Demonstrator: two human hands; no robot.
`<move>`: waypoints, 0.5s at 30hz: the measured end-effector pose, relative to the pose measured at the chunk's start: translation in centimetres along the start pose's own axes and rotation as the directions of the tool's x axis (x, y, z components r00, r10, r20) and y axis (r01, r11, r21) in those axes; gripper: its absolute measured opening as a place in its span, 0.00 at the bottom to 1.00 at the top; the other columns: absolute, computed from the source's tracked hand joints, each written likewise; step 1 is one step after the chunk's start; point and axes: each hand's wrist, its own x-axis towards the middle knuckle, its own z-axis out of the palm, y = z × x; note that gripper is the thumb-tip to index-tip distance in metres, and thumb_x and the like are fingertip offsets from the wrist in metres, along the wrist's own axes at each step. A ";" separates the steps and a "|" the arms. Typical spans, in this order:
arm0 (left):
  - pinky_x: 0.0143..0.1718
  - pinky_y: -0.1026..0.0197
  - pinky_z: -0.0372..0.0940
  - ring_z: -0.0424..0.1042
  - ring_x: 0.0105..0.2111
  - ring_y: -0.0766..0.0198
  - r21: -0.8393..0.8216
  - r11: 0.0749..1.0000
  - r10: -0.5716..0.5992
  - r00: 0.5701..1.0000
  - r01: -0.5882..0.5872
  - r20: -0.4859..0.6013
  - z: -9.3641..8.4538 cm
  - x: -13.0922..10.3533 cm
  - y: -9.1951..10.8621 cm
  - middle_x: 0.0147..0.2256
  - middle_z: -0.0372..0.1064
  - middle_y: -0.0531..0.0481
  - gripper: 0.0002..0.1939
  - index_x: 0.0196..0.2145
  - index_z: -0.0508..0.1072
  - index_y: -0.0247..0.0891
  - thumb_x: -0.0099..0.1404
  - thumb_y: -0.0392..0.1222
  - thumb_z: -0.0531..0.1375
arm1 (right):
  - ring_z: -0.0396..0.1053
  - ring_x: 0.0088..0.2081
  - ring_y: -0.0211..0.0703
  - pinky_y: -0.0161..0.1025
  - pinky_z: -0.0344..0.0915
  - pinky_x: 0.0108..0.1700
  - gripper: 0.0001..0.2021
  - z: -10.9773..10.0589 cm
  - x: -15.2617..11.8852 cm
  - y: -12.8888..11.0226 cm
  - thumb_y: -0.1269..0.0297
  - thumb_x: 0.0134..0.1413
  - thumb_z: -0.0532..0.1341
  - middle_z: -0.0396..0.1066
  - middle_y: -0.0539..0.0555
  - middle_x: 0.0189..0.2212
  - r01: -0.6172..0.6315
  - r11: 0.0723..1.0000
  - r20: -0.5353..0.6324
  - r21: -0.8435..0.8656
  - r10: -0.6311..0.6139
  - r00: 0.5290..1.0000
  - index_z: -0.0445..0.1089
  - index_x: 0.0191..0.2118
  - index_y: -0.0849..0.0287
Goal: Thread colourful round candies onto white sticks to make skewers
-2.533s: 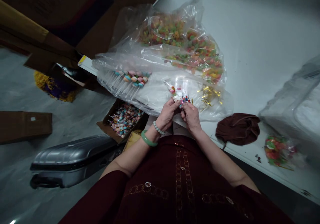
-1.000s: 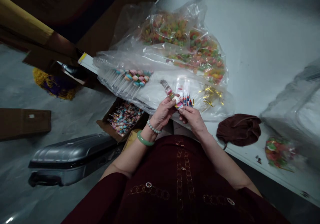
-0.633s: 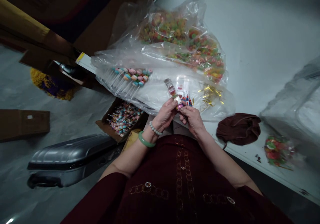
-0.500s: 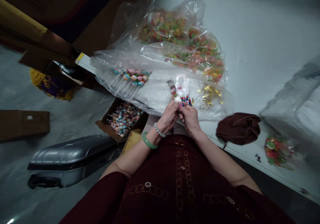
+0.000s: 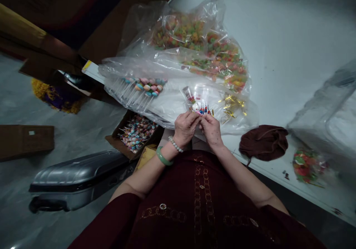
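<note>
My left hand (image 5: 185, 128) and my right hand (image 5: 211, 130) meet at the fingertips over the table's near edge. Both pinch the bottom of a small clear packet (image 5: 189, 95) with red and white contents; its top points away to the left. Just beyond my right fingers, small blue-and-red pieces (image 5: 205, 110) lie on the plastic. Lollipops with pastel beads (image 5: 150, 85) lie in a row to the left. Gold twist ties (image 5: 233, 106) are scattered to the right.
Large clear bags of colourful gummies (image 5: 194, 37) lie behind. A brown cloth (image 5: 263, 142) and a small candy bag (image 5: 306, 165) are at right. An open box of wrapped lollipops (image 5: 137, 132) and a grey suitcase (image 5: 80, 174) stand at lower left.
My left hand has turned so its back shows more, and its fingers have shifted lower on the packet. The packet's top has tilted slightly left.
</note>
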 end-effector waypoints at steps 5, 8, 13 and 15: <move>0.45 0.59 0.58 0.67 0.35 0.59 -0.056 0.998 -0.038 0.998 0.041 0.048 -0.7 0.7 -1.0 0.33 0.72 0.47 0.07 0.36 0.78 0.43 0.59 0.44 0.65 | 0.52 0.18 0.31 0.30 0.46 0.18 0.10 -0.2 -0.8 -1.0 0.60 0.44 0.61 0.59 0.43 0.17 -0.111 0.982 0.122 0.153 0.092 0.988 0.71 0.34 0.57; 0.44 0.59 0.58 0.68 0.35 0.59 -0.082 0.994 -0.066 0.998 0.068 0.024 -1.1 1.0 -1.6 0.33 0.72 0.47 0.08 0.35 0.78 0.43 0.57 0.45 0.67 | 0.51 0.18 0.30 0.29 0.43 0.17 0.11 -0.3 -1.0 -1.5 0.61 0.41 0.61 0.59 0.43 0.17 -0.167 0.967 0.162 0.192 0.136 0.977 0.71 0.34 0.58; 0.45 0.58 0.58 0.68 0.33 0.59 -0.019 1.000 -0.024 0.998 0.025 0.051 -1.7 1.3 -1.8 0.29 0.71 0.47 0.07 0.32 0.77 0.43 0.57 0.46 0.67 | 0.51 0.17 0.29 0.28 0.43 0.16 0.10 -0.2 -1.1 -1.7 0.63 0.38 0.61 0.58 0.43 0.15 -0.196 0.960 0.152 0.203 0.167 0.974 0.70 0.31 0.59; 0.47 0.56 0.57 0.68 0.31 0.59 0.071 0.997 0.029 0.995 -0.036 0.093 -1.8 1.3 -1.7 0.27 0.70 0.48 0.05 0.31 0.76 0.42 0.59 0.45 0.64 | 0.52 0.16 0.29 0.28 0.44 0.16 0.09 -0.2 -1.1 -1.7 0.64 0.38 0.61 0.59 0.43 0.15 -0.189 0.963 0.143 0.192 0.163 0.976 0.70 0.31 0.59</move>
